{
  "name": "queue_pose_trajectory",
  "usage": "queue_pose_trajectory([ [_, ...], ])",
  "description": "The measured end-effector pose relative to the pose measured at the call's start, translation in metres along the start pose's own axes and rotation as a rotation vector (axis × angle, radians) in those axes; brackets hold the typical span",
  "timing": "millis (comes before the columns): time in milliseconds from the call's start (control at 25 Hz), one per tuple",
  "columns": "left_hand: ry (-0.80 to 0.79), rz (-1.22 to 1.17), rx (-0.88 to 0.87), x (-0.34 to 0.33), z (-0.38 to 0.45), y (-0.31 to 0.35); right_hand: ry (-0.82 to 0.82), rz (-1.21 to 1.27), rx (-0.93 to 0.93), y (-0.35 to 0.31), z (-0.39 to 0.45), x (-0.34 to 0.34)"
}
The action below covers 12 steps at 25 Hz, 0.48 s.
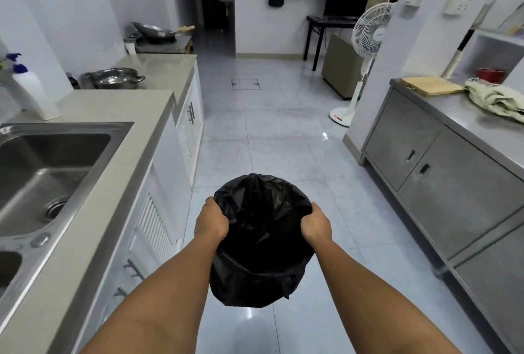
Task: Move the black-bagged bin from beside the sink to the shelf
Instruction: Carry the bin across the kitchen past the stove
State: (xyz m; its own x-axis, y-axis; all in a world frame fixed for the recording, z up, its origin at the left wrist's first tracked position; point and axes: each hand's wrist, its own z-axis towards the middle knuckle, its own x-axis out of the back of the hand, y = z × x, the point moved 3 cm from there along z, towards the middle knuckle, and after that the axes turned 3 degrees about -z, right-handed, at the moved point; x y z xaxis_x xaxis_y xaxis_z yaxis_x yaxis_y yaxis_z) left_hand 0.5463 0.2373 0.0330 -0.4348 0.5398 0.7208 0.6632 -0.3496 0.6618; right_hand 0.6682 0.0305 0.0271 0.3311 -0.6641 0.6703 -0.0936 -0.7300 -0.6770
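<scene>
Two bare hands grip a round bin lined with a crinkled black plastic bag [262,243] in a narrow kitchen aisle, holding it in front of the person above the pale, glossy tiled floor [272,132]. The left hand [211,221] curls its fingers over the rim on one side; the right hand [316,226] clasps the opposite edge, fingers closed on the bag-covered rim. To the left runs a beige countertop [119,109] with a stainless-steel sink [54,172] set into it, a white spray bottle with a blue trigger [29,90] and a steel cooking pot [116,78] standing farther along. On the right, a grey metal cabinet [442,163] carries a wooden cutting board [433,85] and a crumpled pale cloth [499,99]. A white pedestal fan [368,30] stands on the floor beyond the cabinet's far end.
</scene>
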Motion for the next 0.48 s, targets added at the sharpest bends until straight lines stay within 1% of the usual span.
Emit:
queue_pose_trajectory([
  [80, -0.008, -0.015, 0.011, -0.001, 0.037, 0.016, -0.005, 0.011, -0.001, -0.023, 0.036, 0.001],
  [120, -0.002, -0.022, 0.02, -0.009, 0.07, 0.028, -0.01, 0.008, 0.001, -0.038, 0.069, 0.0],
  [240, -0.002, -0.025, 0.024, -0.012, 0.112, 0.051, -0.027, 0.008, 0.019, -0.067, 0.114, 0.002],
  [480, 0.037, -0.07, 0.079, -0.019, 0.227, 0.117, -0.067, -0.006, 0.052, -0.146, 0.242, 0.018],
])
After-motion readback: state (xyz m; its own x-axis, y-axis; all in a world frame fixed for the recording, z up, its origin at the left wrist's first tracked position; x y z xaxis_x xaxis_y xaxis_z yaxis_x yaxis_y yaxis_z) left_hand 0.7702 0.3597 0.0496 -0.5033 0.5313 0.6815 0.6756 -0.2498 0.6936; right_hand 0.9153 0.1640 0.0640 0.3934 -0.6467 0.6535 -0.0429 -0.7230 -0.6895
